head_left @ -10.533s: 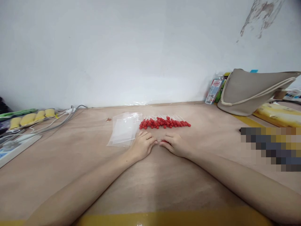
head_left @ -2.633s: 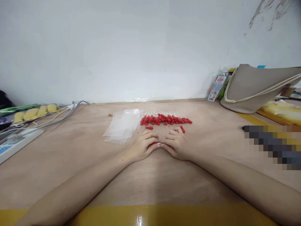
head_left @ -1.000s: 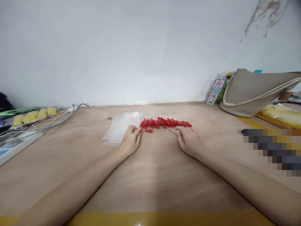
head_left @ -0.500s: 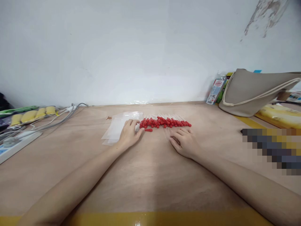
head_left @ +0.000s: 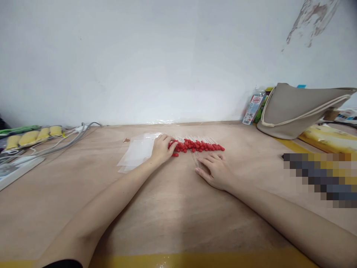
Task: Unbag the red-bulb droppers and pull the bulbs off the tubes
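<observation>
A row of thin, clear-stemmed sticks with red bulb-shaped heads [head_left: 205,145] lies across the middle of the table. My left hand [head_left: 162,149] is at the row's left end, its thumb and fingers closed around some red heads; its fingertips are partly hidden. One separate red head [head_left: 175,155] shows just below that thumb. Flat on the table, my right hand [head_left: 216,171] has its fingers spread in front of the row. Several clear stems [head_left: 195,159] point toward me beside its thumb and index finger. Translucent sheets or bags [head_left: 136,150] lie fanned left of my left hand.
A grey bag [head_left: 295,108] and a labelled clear package [head_left: 253,108] lean at the back right, beside a yellow packet [head_left: 330,138]. On the left are a white power strip [head_left: 22,171], cables [head_left: 79,139] and yellow pouches [head_left: 29,138]. A wall stands behind the table.
My left hand has moved right, from beside the row onto its left-end red heads. My right hand has stayed in nearly the same place, its fingers a little more spread. The view has shifted slightly.
</observation>
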`<state>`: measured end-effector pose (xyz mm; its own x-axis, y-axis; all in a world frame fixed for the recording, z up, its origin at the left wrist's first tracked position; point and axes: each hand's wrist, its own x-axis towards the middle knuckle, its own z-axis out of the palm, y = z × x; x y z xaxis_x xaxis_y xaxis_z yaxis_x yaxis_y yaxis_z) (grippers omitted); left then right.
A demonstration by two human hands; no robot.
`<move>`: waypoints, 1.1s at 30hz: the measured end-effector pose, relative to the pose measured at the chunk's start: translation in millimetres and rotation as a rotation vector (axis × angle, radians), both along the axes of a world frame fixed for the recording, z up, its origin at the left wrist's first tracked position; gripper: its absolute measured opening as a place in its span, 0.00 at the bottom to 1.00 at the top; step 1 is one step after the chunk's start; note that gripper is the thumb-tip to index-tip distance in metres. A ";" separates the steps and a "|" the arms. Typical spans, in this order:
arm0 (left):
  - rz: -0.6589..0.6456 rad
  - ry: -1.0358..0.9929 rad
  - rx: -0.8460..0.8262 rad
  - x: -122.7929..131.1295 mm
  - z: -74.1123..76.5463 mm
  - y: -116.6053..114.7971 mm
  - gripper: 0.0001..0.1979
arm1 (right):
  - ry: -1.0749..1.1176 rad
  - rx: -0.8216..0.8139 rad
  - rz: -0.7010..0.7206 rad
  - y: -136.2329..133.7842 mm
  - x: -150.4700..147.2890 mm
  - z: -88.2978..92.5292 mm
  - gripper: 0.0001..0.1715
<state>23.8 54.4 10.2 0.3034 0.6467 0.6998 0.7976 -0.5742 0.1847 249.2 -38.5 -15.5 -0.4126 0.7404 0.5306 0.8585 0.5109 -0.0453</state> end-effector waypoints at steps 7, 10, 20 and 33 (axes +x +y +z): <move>-0.148 -0.287 0.080 -16.9 -2.7 -40.5 0.08 | 0.152 0.065 -0.024 -1.4 5.0 -1.0 0.19; -0.263 -0.272 -0.008 -34.6 -9.7 -68.4 0.09 | 0.197 0.135 0.000 1.1 6.5 -2.2 0.25; -0.594 -0.121 -0.285 -34.8 -18.8 -105.5 0.10 | 0.045 0.163 0.396 -4.4 0.1 1.7 0.16; -0.485 0.066 -0.257 -19.2 -12.3 -104.1 0.23 | 0.107 0.156 0.473 -6.8 -16.5 -2.9 0.12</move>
<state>4.6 -49.7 -2.1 0.6470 0.5694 0.5071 0.4677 -0.8216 0.3259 232.7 -45.3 -18.4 -0.6208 0.3940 0.6778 0.5263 0.8502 -0.0122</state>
